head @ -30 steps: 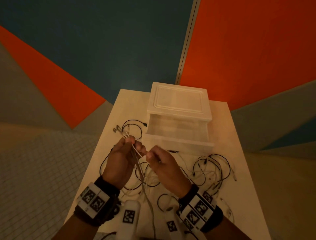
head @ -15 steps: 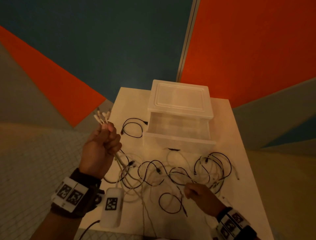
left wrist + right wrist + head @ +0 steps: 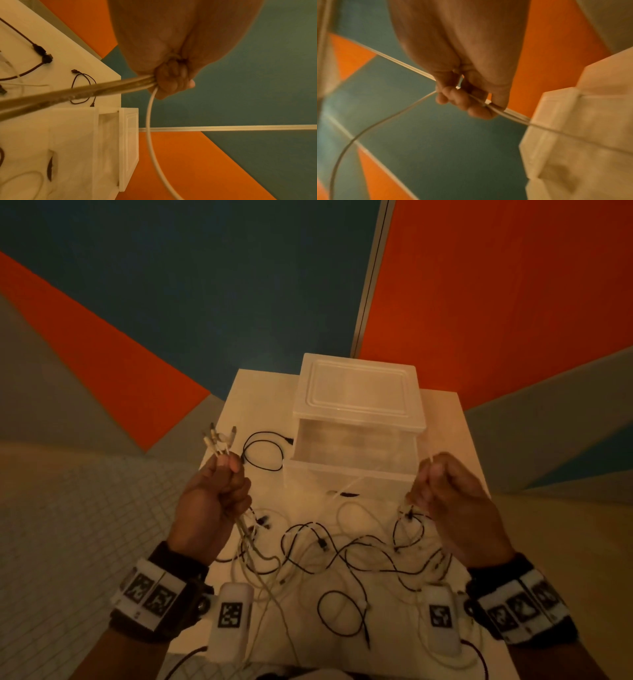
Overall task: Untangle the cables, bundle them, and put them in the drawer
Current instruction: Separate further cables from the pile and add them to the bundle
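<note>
Several thin white cables (image 3: 219, 445) are being gripped by the left hand (image 3: 209, 501); the right hand (image 3: 452, 501) is pinching another white strand (image 3: 432, 462) mid-frame; black cables (image 3: 342, 549) knotted on the white counter (image 3: 253, 392) could be snagging; the translucent plastic drawer (image 3: 349, 460) is standing open.

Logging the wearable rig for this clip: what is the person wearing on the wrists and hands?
Both hands are bare, no gloves or sleeves. The left wrist band and right wrist band are dark straps carrying white plates printed with black square fiducial markers. A white rounded camera pod with one marker sits inside each wrist: left pod, right pod. A thin dark lead trails from the left pod.
</note>
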Available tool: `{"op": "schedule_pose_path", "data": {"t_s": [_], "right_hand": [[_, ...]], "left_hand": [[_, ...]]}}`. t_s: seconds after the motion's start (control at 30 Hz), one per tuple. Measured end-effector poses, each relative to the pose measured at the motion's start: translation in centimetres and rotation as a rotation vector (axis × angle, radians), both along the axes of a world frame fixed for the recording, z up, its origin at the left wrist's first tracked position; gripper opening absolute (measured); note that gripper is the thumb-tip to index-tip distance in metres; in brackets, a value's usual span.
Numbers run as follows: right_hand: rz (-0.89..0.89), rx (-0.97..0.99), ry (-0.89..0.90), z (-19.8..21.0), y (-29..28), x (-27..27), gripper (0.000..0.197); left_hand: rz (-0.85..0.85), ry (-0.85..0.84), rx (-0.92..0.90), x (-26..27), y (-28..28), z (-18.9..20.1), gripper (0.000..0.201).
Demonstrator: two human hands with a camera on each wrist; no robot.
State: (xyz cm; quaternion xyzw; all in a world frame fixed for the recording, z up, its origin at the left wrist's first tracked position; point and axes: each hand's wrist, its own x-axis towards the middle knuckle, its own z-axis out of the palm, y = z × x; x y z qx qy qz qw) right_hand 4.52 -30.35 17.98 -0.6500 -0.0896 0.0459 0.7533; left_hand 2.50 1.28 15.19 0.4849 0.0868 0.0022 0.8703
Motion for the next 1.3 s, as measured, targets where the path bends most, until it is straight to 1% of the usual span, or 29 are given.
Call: {"op": "schedule_pose_path", "data": {"t_s": [0.07,0.13,0.2,0.27,0.33,0.4,0.47,0.53,0.6,0.63,0.73,0.83,0.93,0.97,1.0,1.03,1.07,1.13,1.17,1.2,1.23,1.27,1.3], "right_hand": [[0.037,-0.040,-0.012,1.9,1.3,0.3,0.027],[0.123,-0.200,-0.023,2.1,3.2,0.2,0.025],[0.209,-0.417,-0.076,1.1,5.4,-0.3,0.024],[0.239,-0.588,-0.149,-0.2,7.0,-0.7,0.025],[0.247,-0.658,-0.189,-1.0,8.3,-1.1,0.025],[0.243,-0.630,-0.167,-1.1,9.2,-1.3,0.027],[0.228,-0.613,-0.143,-0.9,9.6,-1.5,0.028],[0.241,-0.625,-0.131,-0.7,9.1,-1.6,0.030],[0.260,-0.638,-0.121,-0.5,7.7,-1.7,0.031],[0.255,-0.641,-0.116,-0.4,6.5,-1.7,0.031],[0.216,-0.652,-0.049,0.1,2.0,-2.4,0.032],[0.226,-0.613,0.089,-0.7,-2.2,-4.3,0.032],[0.339,-0.637,0.359,-4.2,-5.4,-7.0,0.035],[0.348,-0.650,0.438,-5.5,-6.3,-7.9,0.036],[0.330,-0.661,0.478,-6.6,-7.3,-8.7,0.037],[0.296,-0.665,0.487,-7.4,-8.1,-9.3,0.041],[0.255,-0.660,0.473,-8.3,-8.7,-9.8,0.049],[0.139,-0.616,0.453,-9.6,-9.4,-10.2,0.073],[0.097,-0.583,0.424,-9.9,-9.6,-10.0,0.079],[0.086,-0.546,0.387,-9.5,-9.0,-9.6,0.071],[0.103,-0.502,0.343,-8.5,-8.0,-8.8,0.049],[0.102,-0.395,0.319,-7.3,-7.0,-7.8,0.031],[0.073,-0.279,0.307,-6.1,-6.0,-6.7,0.029]], "left_hand": [[-0.076,-0.016,0.015,-0.3,-1.0,0.1,0.029],[-0.144,-0.039,0.049,-0.6,-2.2,0.5,0.029],[-0.218,-0.071,0.075,-0.8,-3.4,1.1,0.026],[-0.300,-0.092,0.114,-1.0,-4.1,1.6,0.025],[-0.357,-0.093,0.140,-1.1,-4.5,1.7,0.028],[-0.383,-0.084,0.120,-1.0,-4.7,1.4,0.031],[-0.386,-0.066,0.042,-1.0,-4.9,1.1,0.026],[-0.341,-0.041,-0.042,-0.8,-4.7,0.9,0.021],[-0.252,-0.038,-0.116,-0.5,-3.7,0.8,0.017],[-0.205,-0.040,-0.146,-0.2,-2.9,0.8,0.019],[-0.123,-0.051,-0.165,0.5,-0.2,1.0,0.036],[-0.104,-0.070,-0.111,0.7,1.2,1.5,0.036],[-0.101,-0.102,-0.125,0.8,1.4,1.6,0.029],[-0.093,-0.104,-0.122,0.8,1.5,1.6,0.028],[-0.084,-0.105,-0.111,0.9,1.6,1.5,0.026],[-0.078,-0.112,-0.098,0.9,1.7,1.4,0.022],[-0.073,-0.122,-0.085,0.9,1.7,1.3,0.018],[-0.061,-0.128,-0.069,0.7,1.8,1.1,0.017],[-0.054,-0.120,-0.070,0.7,1.8,1.0,0.020],[-0.047,-0.108,-0.074,0.6,1.7,0.9,0.026],[-0.049,-0.102,-0.084,0.6,1.6,0.9,0.031],[-0.057,-0.102,-0.089,0.5,1.5,1.0,0.033],[-0.065,-0.105,-0.089,0.5,1.5,1.0,0.034]]}}
